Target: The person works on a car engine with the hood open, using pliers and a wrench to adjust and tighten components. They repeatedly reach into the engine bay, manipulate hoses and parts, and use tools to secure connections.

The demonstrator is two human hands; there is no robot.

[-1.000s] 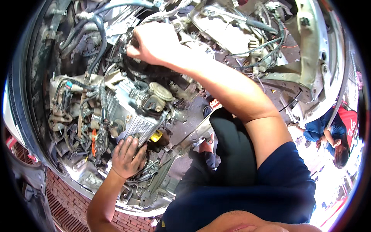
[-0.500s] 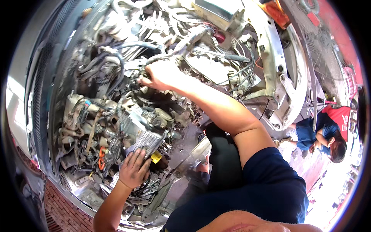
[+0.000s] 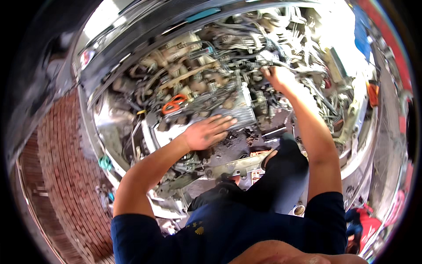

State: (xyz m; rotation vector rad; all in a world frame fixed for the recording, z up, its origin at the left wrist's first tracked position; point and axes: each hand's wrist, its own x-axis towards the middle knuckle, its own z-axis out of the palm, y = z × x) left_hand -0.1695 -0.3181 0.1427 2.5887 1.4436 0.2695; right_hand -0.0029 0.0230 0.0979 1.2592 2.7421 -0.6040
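A car engine bay spreads out before me, with the engine [image 3: 189, 83] and its hoses in it. My left hand [image 3: 207, 132] lies palm down with straight fingers on the ribbed silvery metal cover [image 3: 246, 115] at the engine's near side. Farther off to the right, my right hand [image 3: 278, 78] reaches among the hoses and cables [image 3: 303, 68]. Its fingers are curled together down at the engine's right end, and what they grip cannot be made out. Left of the cover sits an orange-handled tool [image 3: 174, 104] on the engine parts. Motion blurs some detail.
The pale front frame bar [image 3: 237, 166] crosses just before my legs. Brick paving [image 3: 66, 176] runs along the left. A dark box with pale sides [image 3: 336, 66] sits at the far right of the bay. At lower right is a person in red [image 3: 369, 226].
My view has turned, so the engine bay appears rotated clockwise. My left hand now lies flatter on the metal cover. My right hand stays at the engine's right end, fingers curled.
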